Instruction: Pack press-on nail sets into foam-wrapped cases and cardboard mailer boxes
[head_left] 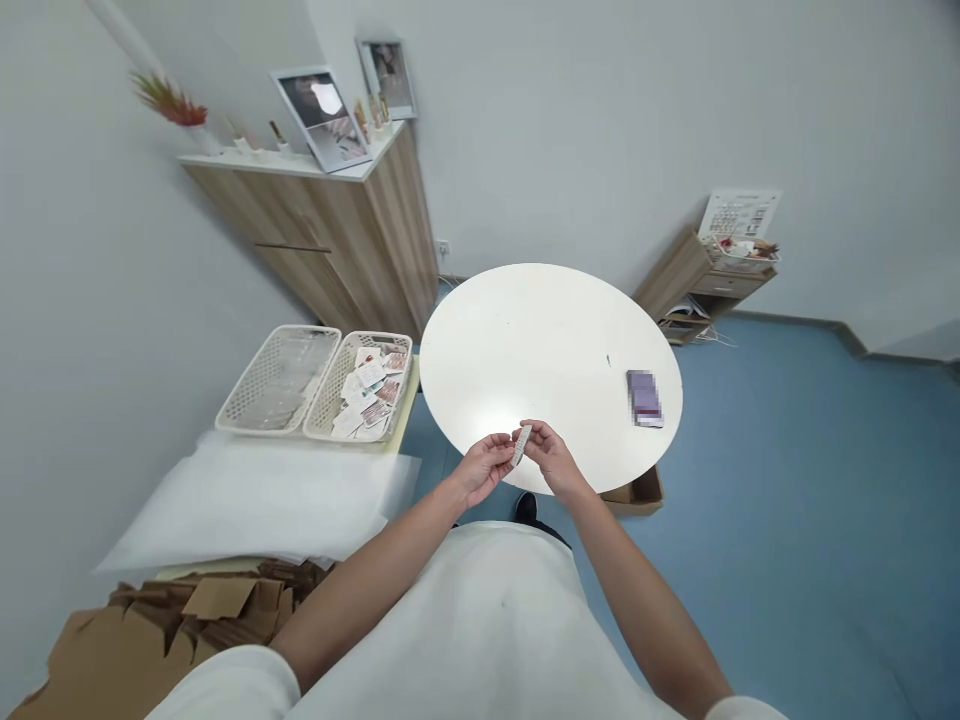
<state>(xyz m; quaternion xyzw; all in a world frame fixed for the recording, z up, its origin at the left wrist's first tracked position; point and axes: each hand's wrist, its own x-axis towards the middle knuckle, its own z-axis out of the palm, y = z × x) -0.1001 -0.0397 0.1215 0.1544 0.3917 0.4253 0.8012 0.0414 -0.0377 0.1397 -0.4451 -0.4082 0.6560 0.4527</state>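
Note:
Between my two hands, over the near edge of the round white table (551, 330), is a small whitish card (521, 445) with rows of fine marks, tilted upright. My left hand (486, 468) pinches its lower left side with thumb and fingers. My right hand (551, 455) has its fingers closed on the upper right side. What the marks on the card say is too small to read.
A purple item (644, 398), blurred by pixels, lies on the table's right. At left stand a basket of small printed cards (367, 395) and a basket with clear plastic pieces (281, 380), beside white sheeting (255, 500). A cardboard box (637, 493) sits under the table.

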